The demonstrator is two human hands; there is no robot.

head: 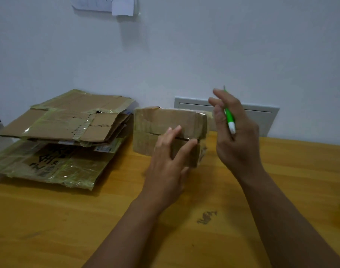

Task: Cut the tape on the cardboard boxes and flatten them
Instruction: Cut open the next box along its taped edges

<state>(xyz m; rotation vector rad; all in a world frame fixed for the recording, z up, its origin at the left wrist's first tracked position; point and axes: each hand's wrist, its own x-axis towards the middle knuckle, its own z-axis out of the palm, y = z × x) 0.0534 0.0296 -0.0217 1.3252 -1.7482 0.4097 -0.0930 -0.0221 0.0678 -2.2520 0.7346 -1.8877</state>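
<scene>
At the middle of the yellow-brown wooden table [184,219], the person's left hand [170,161] lies against the near face of a small, still-assembled brown cardboard box wrapped in clear tape [169,126]. The fingers are straight and slightly spread, the fingertips reaching a dark horizontal seam across that face; nothing is gripped. The placement reads as a bracing hold, meant to keep the box from sliding while the seam is worked.

The right hand [235,132] is raised just beside the box's right edge and apart from it. Its fingers are loosely curled around a slim green-and-white utility knife [229,117], the white end low against the palm and the thin tip pointing up, away from the cardboard. The upward tip suggests the tool is parked between cuts or being re-gripped; which of these cannot be determined.

The box stands near the back of the table, close to the pale wall [204,55]. Its faces are glossy with tape, somewhat crumpled at the corners, and the seam appears partly parted. Whether the tape there is fully severed is not discernible. The box is not yet flattened.

To the left of the box, nearly touching it, sits a stack of flattened, tape-covered cardboard sheets [64,136], the lower sheet bearing dark printed characters. Behind the right hand, a white rectangular wall panel [262,115] is set low in the wall. Sheets of white paper [107,4] hang higher up.
</scene>
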